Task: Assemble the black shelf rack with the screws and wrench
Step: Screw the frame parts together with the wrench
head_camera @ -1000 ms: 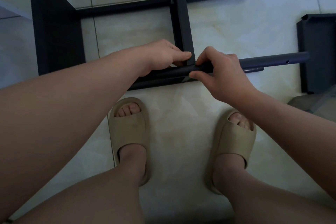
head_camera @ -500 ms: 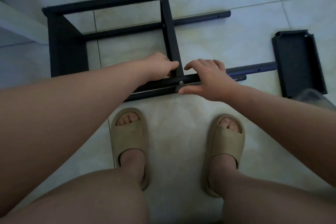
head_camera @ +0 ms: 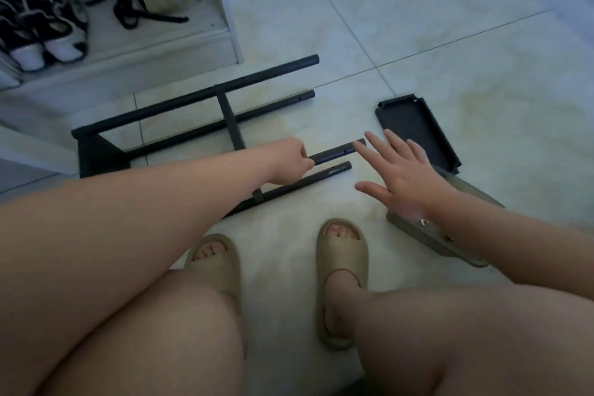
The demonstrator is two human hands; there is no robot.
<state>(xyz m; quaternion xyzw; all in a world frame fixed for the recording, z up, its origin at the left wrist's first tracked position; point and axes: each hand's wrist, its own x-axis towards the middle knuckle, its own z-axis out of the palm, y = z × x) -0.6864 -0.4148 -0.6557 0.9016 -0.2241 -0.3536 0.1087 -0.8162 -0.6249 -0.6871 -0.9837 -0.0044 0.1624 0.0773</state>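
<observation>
Right hand (head_camera: 401, 177) had left the black rack (head_camera: 232, 120), fingers spread wide. Left hand (head_camera: 291, 164) curled round a bar (head_camera: 337, 151). Pale tiles (head_camera: 418, 42) lay below, shoes (head_camera: 48, 42) nearby.

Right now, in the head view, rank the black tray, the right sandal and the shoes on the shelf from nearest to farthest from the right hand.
1. The black tray, just beyond the right hand's fingertips.
2. The right sandal, below the hand, nearer the person.
3. The shoes, far left on the shelf.
</observation>
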